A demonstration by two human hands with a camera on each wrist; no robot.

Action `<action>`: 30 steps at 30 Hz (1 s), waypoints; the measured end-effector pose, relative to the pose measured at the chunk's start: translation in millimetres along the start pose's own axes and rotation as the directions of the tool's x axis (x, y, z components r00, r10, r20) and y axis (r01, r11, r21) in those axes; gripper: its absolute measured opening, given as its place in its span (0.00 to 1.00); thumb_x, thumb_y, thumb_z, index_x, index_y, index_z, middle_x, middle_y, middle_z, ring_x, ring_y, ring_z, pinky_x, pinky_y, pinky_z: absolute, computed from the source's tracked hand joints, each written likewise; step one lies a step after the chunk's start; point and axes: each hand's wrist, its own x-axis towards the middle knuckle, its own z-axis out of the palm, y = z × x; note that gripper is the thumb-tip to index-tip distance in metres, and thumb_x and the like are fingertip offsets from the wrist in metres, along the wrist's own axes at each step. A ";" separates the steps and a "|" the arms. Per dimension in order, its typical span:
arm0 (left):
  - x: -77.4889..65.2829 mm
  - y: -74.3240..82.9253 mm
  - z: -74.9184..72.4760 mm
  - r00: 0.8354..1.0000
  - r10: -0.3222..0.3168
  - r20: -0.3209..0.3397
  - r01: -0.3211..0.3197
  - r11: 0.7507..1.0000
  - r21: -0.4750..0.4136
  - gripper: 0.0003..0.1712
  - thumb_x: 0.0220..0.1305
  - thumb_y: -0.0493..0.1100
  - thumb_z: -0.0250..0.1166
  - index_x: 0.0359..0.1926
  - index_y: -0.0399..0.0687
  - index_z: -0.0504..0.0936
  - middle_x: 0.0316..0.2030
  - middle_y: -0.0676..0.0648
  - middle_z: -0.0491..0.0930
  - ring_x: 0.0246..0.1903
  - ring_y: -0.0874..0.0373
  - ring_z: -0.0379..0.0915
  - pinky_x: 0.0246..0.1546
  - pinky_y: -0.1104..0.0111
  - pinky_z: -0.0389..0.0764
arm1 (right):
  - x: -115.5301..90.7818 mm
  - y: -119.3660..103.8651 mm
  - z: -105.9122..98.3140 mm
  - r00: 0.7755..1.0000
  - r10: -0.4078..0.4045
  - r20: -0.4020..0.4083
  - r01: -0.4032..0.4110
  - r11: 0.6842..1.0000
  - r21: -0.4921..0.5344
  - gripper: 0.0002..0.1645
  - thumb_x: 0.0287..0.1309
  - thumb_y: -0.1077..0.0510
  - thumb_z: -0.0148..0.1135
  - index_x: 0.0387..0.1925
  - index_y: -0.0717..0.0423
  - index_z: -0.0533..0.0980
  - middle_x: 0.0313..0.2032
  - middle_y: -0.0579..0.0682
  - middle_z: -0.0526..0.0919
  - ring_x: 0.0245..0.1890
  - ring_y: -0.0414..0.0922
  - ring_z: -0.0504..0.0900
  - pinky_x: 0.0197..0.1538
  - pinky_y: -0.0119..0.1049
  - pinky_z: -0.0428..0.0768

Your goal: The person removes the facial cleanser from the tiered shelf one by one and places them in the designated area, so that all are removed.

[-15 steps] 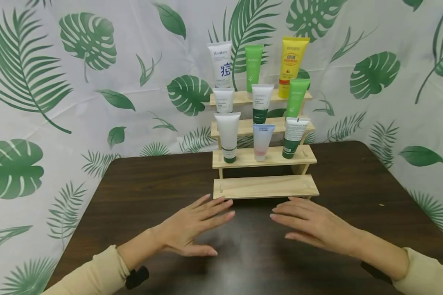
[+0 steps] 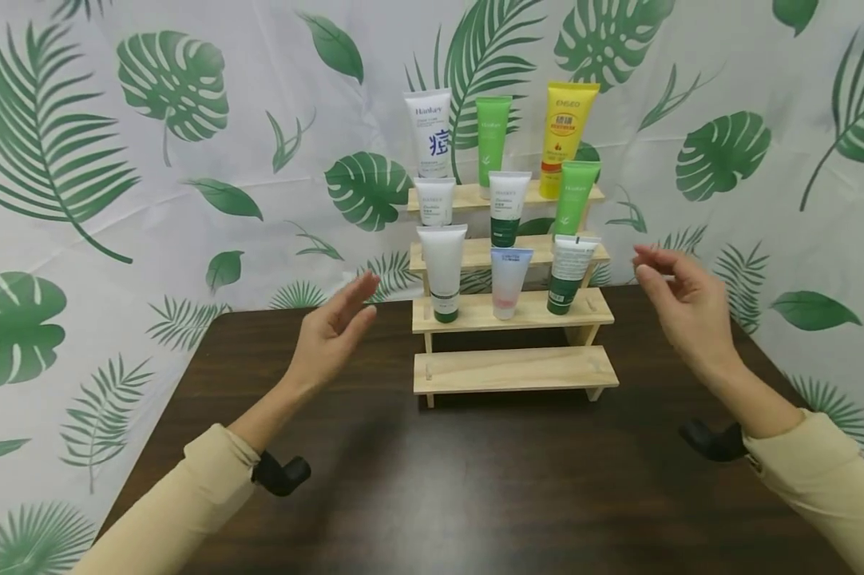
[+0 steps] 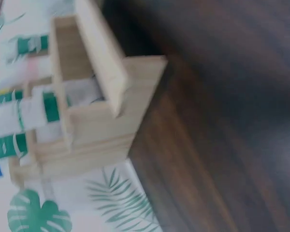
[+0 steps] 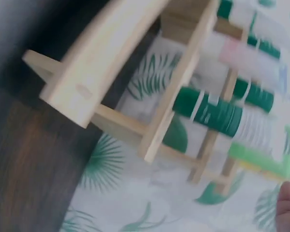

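A stepped wooden shelf (image 2: 514, 370) stands on the table with squeeze tubes upright on its upper three tiers. My left hand (image 2: 326, 339) is raised in the air to the left of it, thumb apart from the fingers, holding nothing. To the right of the shelf hovers my right hand (image 2: 691, 315), its fingers loosely bent and nothing in them. Nearest the right hand is a white and green tube (image 2: 572, 275); nearest the left is a white tube with a green cap (image 2: 442, 271). Between them stands a small pale blue and pink tube (image 2: 509, 283).
Higher tiers carry a yellow tube (image 2: 567, 136), a green tube (image 2: 493, 144) and a tall white tube (image 2: 430, 134), among others. The lowest tier is bare wood. A leaf-patterned cloth (image 2: 274, 96) hangs behind the dark wooden table (image 2: 461, 479).
Both hands have risen and moved apart, from in front of the lowest tier out to the shelf's two sides. The tubes and shelf have stayed put.
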 end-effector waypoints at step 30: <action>126.2 -16.9 7.2 0.932 -0.274 -0.236 0.224 0.949 -0.221 0.27 0.71 0.41 0.52 0.68 0.42 0.62 0.65 0.42 0.67 0.65 0.55 0.61 0.65 0.68 0.63 | 55.8 82.8 60.4 0.847 0.507 0.160 -0.497 0.862 -0.103 0.29 0.66 0.57 0.47 0.62 0.72 0.63 0.52 0.69 0.72 0.37 0.35 0.67 0.31 0.13 0.68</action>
